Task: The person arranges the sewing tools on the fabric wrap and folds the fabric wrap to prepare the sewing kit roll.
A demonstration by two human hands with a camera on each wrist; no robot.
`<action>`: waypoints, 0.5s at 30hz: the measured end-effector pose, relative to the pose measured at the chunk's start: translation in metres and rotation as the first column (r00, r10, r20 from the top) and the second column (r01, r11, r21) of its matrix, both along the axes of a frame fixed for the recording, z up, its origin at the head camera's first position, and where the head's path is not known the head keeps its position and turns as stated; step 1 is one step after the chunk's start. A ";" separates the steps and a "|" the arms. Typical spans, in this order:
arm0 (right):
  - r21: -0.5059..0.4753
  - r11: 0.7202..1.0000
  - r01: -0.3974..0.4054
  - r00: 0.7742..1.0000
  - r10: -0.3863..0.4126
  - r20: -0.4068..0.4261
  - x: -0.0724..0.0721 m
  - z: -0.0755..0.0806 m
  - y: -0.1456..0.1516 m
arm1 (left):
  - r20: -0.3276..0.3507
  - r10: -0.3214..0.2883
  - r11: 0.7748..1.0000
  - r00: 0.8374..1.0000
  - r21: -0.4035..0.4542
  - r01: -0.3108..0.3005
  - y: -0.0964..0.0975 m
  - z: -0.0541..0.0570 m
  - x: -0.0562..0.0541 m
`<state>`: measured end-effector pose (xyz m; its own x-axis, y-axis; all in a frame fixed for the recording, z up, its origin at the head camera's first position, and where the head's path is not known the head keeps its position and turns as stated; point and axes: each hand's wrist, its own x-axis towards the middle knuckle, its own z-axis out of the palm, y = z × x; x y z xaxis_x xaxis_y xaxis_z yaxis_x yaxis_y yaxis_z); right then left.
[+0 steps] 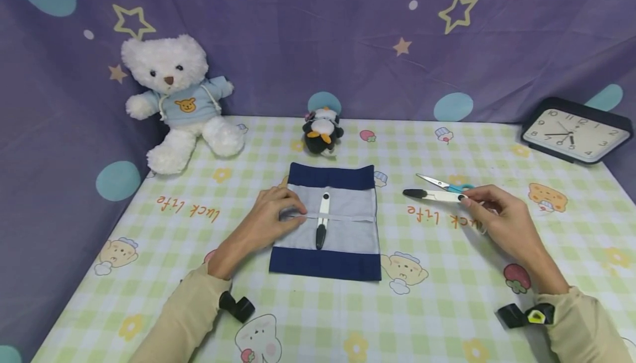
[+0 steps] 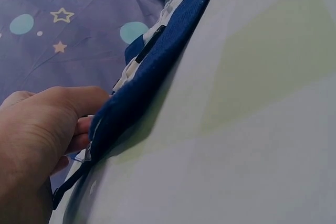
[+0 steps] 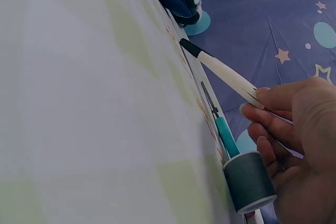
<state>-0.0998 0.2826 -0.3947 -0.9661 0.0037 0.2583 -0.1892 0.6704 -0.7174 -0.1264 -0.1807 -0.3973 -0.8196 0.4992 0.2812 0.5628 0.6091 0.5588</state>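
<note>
An unfolded cloth case (image 1: 325, 266), grey inside with navy bands along two ends, lies on the table. A white pen-like tool (image 1: 324, 207) with a black end lies on it, under a thin elastic strap (image 1: 350, 218). My left hand (image 1: 270, 214) pinches the left side of the case near the strap's end. Right of the case, my right hand (image 1: 507, 219) pinches a similar white pen-like tool (image 1: 438, 196) by its plain end, the black end pointing left. Small scissors (image 1: 437, 183) with teal handles lie just behind it. In the right wrist view, a grey-green thread spool (image 3: 248, 182) stands under that hand.
A white teddy bear (image 1: 186, 103) in a blue hoodie sits at the back left. The penguin plush (image 1: 323, 130) is behind the case, and a black-framed clock (image 1: 576, 131) stands back right. A purple curtain (image 1: 358, 48) hangs along the table's far edge.
</note>
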 end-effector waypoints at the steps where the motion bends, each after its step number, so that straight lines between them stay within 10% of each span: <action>1: -0.007 1.000 -0.003 1.000 0.003 -0.001 0.000 0.000 0.000 | -0.003 -0.001 1.000 1.000 -0.001 0.001 0.000 0.000 0.000; 15: -0.126 0.992 0.014 1.000 -0.016 -0.011 -0.009 0.007 -0.005 | -0.036 -0.012 1.000 0.999 -0.001 0.012 0.000 -0.001 -0.001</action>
<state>-0.1086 0.2779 -0.3877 -0.9626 0.0512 0.2661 -0.1887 0.5781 -0.7939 -0.1273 -0.1806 -0.3986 -0.8029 0.5092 0.3099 0.5897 0.6027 0.5375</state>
